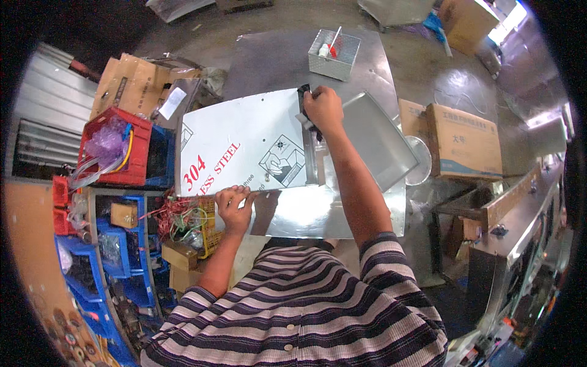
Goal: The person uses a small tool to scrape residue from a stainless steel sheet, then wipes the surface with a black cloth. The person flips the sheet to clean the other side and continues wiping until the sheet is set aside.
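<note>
A metal panel (pixel 235 137) covered in white film with red and black print lies on the metal worktable (pixel 257 67), its near left corner past the table edge. My left hand (pixel 233 208) is closed on the panel's near edge, with the fingers over the top. At the panel's right side, my right hand (pixel 324 109) is closed on a black strip (pixel 304 92), which runs down along that edge. Whether the strip is tape, rubber or cloth is too unclear to tell. Right of it, partly behind my right forearm, lies a grey metal tray-like piece (pixel 379 144).
A perforated metal basket (pixel 333 61) with a white bottle and a red item stands on the table's far part. Cardboard boxes (pixel 465 140) stand to the right. On the left are a red crate (pixel 116 147), blue bins (pixel 113 244) and a yellow basket of wires (pixel 211 229).
</note>
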Action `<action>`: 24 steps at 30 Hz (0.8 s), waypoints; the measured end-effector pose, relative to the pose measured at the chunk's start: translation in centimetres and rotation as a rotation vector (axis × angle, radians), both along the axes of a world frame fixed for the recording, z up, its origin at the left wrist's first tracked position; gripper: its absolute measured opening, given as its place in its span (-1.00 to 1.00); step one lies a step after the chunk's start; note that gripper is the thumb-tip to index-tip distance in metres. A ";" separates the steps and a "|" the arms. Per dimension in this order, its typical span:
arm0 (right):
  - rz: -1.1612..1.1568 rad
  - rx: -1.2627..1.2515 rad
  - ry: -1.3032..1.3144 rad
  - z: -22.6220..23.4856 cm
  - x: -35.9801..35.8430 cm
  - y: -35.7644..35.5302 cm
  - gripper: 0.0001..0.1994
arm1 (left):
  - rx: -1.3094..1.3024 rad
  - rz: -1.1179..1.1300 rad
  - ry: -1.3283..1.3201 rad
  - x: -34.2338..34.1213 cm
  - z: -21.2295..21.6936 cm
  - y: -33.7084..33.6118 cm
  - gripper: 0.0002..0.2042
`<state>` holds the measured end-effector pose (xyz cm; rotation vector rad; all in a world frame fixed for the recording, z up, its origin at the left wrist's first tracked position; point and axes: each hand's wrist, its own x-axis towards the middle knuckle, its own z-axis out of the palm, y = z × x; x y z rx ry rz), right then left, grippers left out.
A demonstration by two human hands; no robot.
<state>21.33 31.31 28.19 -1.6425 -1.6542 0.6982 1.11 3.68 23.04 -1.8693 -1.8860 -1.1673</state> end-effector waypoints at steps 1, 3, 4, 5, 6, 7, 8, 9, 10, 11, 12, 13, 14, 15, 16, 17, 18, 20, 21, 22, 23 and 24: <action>0.004 0.004 -0.019 -0.4 0.3 -0.7 -0.66 | -0.009 -0.002 -0.010 -0.1 0.0 -0.1 -0.79; 0.007 -0.060 0.003 -0.1 1.0 -5.6 -0.67 | -0.012 0.007 -0.039 0.1 -0.1 -0.7 -0.80; 0.018 -0.100 -0.016 -0.4 1.8 -8.4 -0.67 | -0.028 -0.004 -0.039 -0.1 -0.3 -0.9 -0.82; 0.022 0.093 -0.045 -0.5 2.8 -11.8 -0.67 | -0.015 0.001 -0.037 0.0 -0.4 -0.9 -0.82; 0.010 -0.073 -0.048 0.6 3.5 -14.9 -0.67 | -0.007 -0.021 -0.047 0.0 -0.4 -1.0 -0.82; -0.007 -0.238 -0.046 1.9 4.0 -16.5 -0.67 | 0.001 -0.042 -0.056 0.1 -0.4 -0.9 -0.82; -0.023 -0.217 -0.063 2.1 4.0 -16.7 -0.67 | -0.017 -0.061 -0.063 0.1 0.0 -0.8 -0.82; -0.033 -0.197 -0.080 2.2 4.0 -16.9 -0.67 | -0.036 -0.076 -0.071 0.1 0.5 -0.7 -0.82; -0.039 -0.178 -0.098 2.1 3.8 -17.0 -0.67 | -0.057 -0.088 -0.078 0.1 0.6 -0.9 -0.82; -0.048 -0.145 -0.128 1.8 3.5 -15.8 -0.66 | -0.062 -0.109 -0.075 0.0 0.6 -0.8 -0.81; -0.050 -0.111 -0.151 1.4 2.9 -13.3 -0.65 | -0.066 -0.124 -0.064 -0.3 0.6 -0.9 -0.81; -0.053 -0.093 -0.203 1.4 1.9 -10.8 -0.65 | -0.071 -0.131 -0.047 -0.6 0.6 -1.0 -0.80; -0.052 -0.070 -0.257 1.6 0.8 -7.8 -0.64 | -0.083 -0.136 -0.055 -0.7 0.6 -1.0 -0.80; -0.047 -0.036 -0.233 1.5 0.0 -4.9 -0.63 | -0.099 -0.144 -0.062 -0.8 0.8 -1.1 -0.80; -0.044 -0.004 -0.209 1.3 -0.6 -2.1 -0.62 | -0.114 -0.155 -0.069 -0.9 0.9 -1.2 -0.80; -0.077 -0.003 -0.207 1.4 -1.2 0.6 -0.62 | -0.125 -0.170 -0.077 -0.9 1.0 -1.0 -0.80; -0.108 -0.004 -0.208 1.5 -1.7 2.3 -0.62 | -0.102 -0.169 -0.084 -0.8 0.8 -0.8 -0.82; -0.139 -0.004 -0.195 1.2 -2.7 2.8 -0.62 | -0.079 -0.154 -0.090 -0.8 0.4 -0.7 -0.84; -0.158 -0.006 -0.190 1.1 -2.7 2.6 -0.62 | -0.076 -0.153 -0.099 -0.9 0.4 -0.6 -0.84; -0.146 0.013 -0.181 0.6 -2.1 1.3 -0.62 | -0.073 -0.156 -0.109 -0.8 0.4 -0.4 -0.85; -0.127 0.031 -0.171 -0.2 -1.5 -0.8 -0.62 | -0.071 -0.153 -0.119 -0.8 0.2 -0.6 -0.86; -0.108 0.058 -0.161 -0.5 -0.9 -2.9 -0.62 | -0.053 -0.154 -0.126 -0.9 -0.2 -0.6 -0.88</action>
